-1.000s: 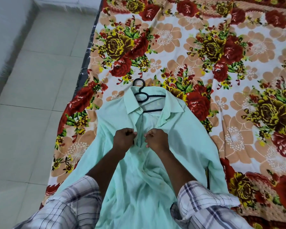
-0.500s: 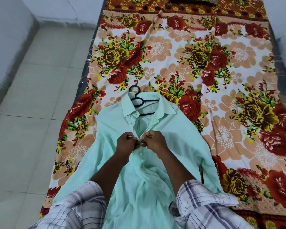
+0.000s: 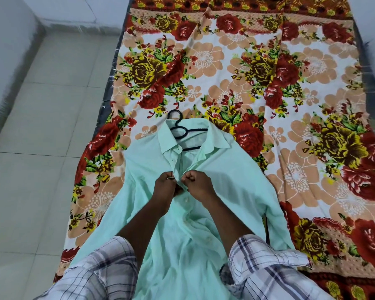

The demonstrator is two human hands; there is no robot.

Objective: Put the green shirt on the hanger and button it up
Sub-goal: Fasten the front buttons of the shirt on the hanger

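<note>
**Floral bedsheet** (image 3: pixel 225 61): spread flat on the bed, beside the tiled floor (image 3: pixel 41 148). Unchanged.

**Green shirt** (image 3: pixel 236 180): lies face up on the sheet, collar away from the person, already on the hanger. The front is closed below the hands and gapes open above them to the collar.

**Hanger** (image 3: pixel 178 128): dark, with its hook poking out past the collar. It has not shifted.

**Left hand** (image 3: pixel 166 187): fingers curled, pinching one front edge at chest height.

**Right hand** (image 3: pixel 198 184): fingers curled, pinching the facing edge. A second ago the two hands sat slightly apart; now the knuckles almost meet, so the edges are drawn together.

**Button** (image 3: pixel 186 199): pale, just below the hands, apparently fastened.

Judgement: a button is being fastened at this spot, though the fingers hide it. The upper buttons probably remain.
</note>
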